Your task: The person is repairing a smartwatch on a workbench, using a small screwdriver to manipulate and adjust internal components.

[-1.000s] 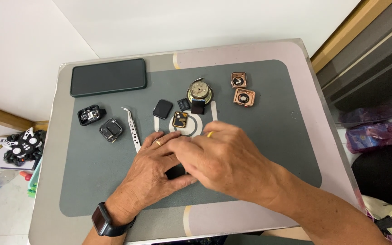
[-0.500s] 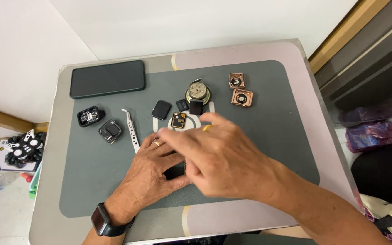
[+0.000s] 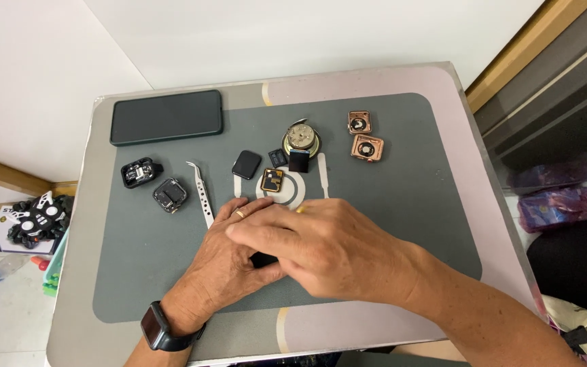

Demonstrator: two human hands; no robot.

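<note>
Both hands meet low on the grey work mat (image 3: 402, 204) that covers most of the desk (image 3: 456, 95). The left hand (image 3: 229, 261), with a ring on one finger and a black smartwatch (image 3: 161, 329) on the wrist, lies palm down; the right hand (image 3: 327, 251) crosses over its fingers. Between them sits a small black part (image 3: 264, 259), pinched in the closed grip of both hands and mostly hidden, so its kind cannot be told. Just beyond the fingertips lie metal tweezers (image 3: 202, 194), a white watch strap (image 3: 321, 175) and a square watch module (image 3: 272, 180). Farther back sit a round brass movement (image 3: 301, 140), two copper watch cases (image 3: 363, 136) and a dark phone (image 3: 166, 117).
</note>
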